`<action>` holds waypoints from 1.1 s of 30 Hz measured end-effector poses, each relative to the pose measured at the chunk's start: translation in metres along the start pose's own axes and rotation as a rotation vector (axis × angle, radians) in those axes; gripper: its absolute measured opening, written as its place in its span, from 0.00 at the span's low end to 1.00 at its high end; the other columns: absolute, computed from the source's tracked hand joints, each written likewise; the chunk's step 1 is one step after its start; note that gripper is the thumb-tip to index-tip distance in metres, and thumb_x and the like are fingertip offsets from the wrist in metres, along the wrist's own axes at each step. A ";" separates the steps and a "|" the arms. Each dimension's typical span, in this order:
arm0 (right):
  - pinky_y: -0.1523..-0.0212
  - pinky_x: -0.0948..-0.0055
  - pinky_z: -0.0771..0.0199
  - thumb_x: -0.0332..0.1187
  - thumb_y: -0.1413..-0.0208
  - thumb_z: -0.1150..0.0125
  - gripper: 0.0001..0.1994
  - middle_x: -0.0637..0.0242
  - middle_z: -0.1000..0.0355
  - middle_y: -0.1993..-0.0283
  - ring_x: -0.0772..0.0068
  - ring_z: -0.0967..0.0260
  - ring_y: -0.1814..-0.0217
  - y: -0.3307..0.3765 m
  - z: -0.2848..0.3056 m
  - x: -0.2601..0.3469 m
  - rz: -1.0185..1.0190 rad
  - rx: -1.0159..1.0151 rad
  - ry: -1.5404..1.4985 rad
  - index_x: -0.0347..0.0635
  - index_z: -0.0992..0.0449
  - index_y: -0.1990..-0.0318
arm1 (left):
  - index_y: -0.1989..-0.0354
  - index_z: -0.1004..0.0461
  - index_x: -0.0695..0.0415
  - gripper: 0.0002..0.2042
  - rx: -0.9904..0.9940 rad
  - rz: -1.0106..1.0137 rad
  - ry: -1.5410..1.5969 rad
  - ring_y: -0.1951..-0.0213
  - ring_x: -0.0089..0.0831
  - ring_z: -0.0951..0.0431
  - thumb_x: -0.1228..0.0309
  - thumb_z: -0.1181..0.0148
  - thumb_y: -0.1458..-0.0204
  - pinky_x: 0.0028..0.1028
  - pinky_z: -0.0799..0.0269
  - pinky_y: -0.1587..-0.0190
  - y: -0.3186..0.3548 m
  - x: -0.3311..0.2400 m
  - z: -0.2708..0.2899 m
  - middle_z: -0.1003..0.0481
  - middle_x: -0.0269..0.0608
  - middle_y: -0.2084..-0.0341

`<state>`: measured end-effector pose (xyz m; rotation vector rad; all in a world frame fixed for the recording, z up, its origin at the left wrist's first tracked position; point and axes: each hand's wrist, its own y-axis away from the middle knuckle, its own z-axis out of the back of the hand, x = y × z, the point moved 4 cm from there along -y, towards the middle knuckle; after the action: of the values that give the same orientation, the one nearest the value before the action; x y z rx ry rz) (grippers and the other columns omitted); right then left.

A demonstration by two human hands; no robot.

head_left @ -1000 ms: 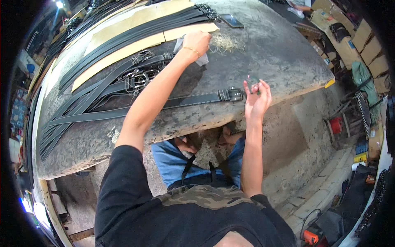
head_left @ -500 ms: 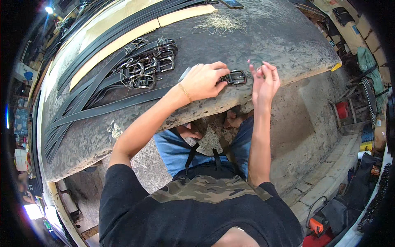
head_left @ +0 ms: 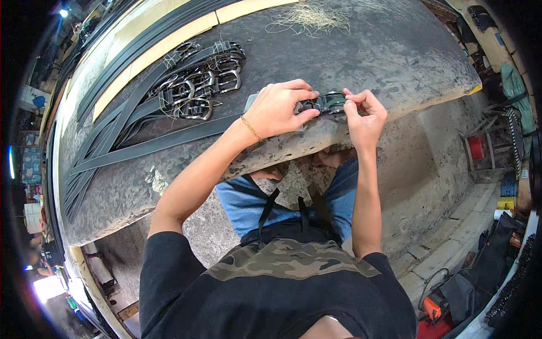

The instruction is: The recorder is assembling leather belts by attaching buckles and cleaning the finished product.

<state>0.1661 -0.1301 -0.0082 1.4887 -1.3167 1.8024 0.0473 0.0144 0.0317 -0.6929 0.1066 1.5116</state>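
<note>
A black belt [head_left: 186, 139] with pale edge stitching lies along the table's near side. My left hand [head_left: 280, 110] rests over its buckle end, thumb and fingers closed around the strap. From under those fingers sticks out a dark metal buckle [head_left: 334, 102], with thin pale thread around the strap beside it. My right hand [head_left: 367, 117] is closed in a pinch at the buckle's right end; the fingertips cover what lies between them. A greyish flat piece [head_left: 252, 100] shows partly behind my left hand.
Several belts with dark buckles [head_left: 199, 90] are heaped to the left on the dark table [head_left: 395, 68]. Loose pale threads [head_left: 310, 20] lie at the back. Black straps [head_left: 141, 51] and tan strips [head_left: 152, 55] run along the far left. A stool [head_left: 486, 141] stands right.
My right hand, raised with fingers apart just right of the buckle, has come in and pinched at its end. My left hand has stayed on the belt. The view has shifted slightly.
</note>
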 end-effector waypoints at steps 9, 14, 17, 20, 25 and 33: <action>0.64 0.80 0.29 0.18 0.55 0.42 0.02 0.68 0.28 0.76 0.77 0.25 0.62 0.001 -0.002 0.002 0.047 -0.010 0.104 0.31 0.29 0.75 | 0.59 0.21 0.59 0.16 -0.015 -0.009 -0.017 0.62 0.42 0.21 0.64 0.35 0.54 0.33 0.25 0.58 0.001 0.000 0.000 0.24 0.43 0.60; 0.64 0.79 0.29 0.18 0.56 0.41 0.03 0.68 0.28 0.76 0.76 0.25 0.61 0.000 0.000 0.000 0.048 0.001 0.125 0.31 0.29 0.75 | 0.59 0.21 0.59 0.16 -0.021 -0.014 -0.015 0.62 0.42 0.21 0.64 0.35 0.54 0.33 0.25 0.59 0.001 0.001 -0.001 0.24 0.43 0.60; 0.64 0.79 0.29 0.18 0.56 0.41 0.03 0.67 0.28 0.76 0.76 0.25 0.62 0.001 -0.002 0.001 0.049 -0.009 0.109 0.31 0.29 0.75 | 0.59 0.21 0.59 0.16 -0.023 -0.017 -0.018 0.62 0.42 0.21 0.64 0.35 0.54 0.33 0.25 0.59 0.002 0.001 -0.001 0.24 0.44 0.60; 0.63 0.79 0.29 0.18 0.56 0.42 0.03 0.66 0.27 0.74 0.75 0.25 0.61 0.001 -0.002 0.000 0.024 0.004 0.110 0.31 0.29 0.75 | 0.59 0.21 0.59 0.16 -0.019 -0.012 -0.012 0.62 0.42 0.21 0.64 0.35 0.54 0.33 0.25 0.58 0.002 0.000 0.000 0.24 0.44 0.60; 0.63 0.79 0.29 0.18 0.53 0.44 0.02 0.64 0.26 0.71 0.76 0.26 0.62 -0.002 0.002 -0.003 0.008 -0.034 -0.006 0.32 0.30 0.74 | 0.59 0.21 0.58 0.15 -0.020 -0.031 0.008 0.61 0.43 0.21 0.66 0.36 0.55 0.33 0.25 0.58 0.001 0.003 0.000 0.24 0.44 0.60; 0.63 0.79 0.29 0.18 0.49 0.47 0.04 0.73 0.34 0.77 0.86 0.37 0.74 -0.009 0.011 -0.008 -0.017 -0.120 -0.241 0.34 0.29 0.72 | 0.67 0.23 0.55 0.06 -0.142 -0.224 -0.127 0.75 0.38 0.23 0.75 0.40 0.55 0.34 0.27 0.73 0.011 -0.005 -0.001 0.26 0.33 0.62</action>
<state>0.1816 -0.1336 -0.0127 1.6846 -1.4925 1.5410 0.0375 0.0085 0.0292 -0.6955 -0.1713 1.3514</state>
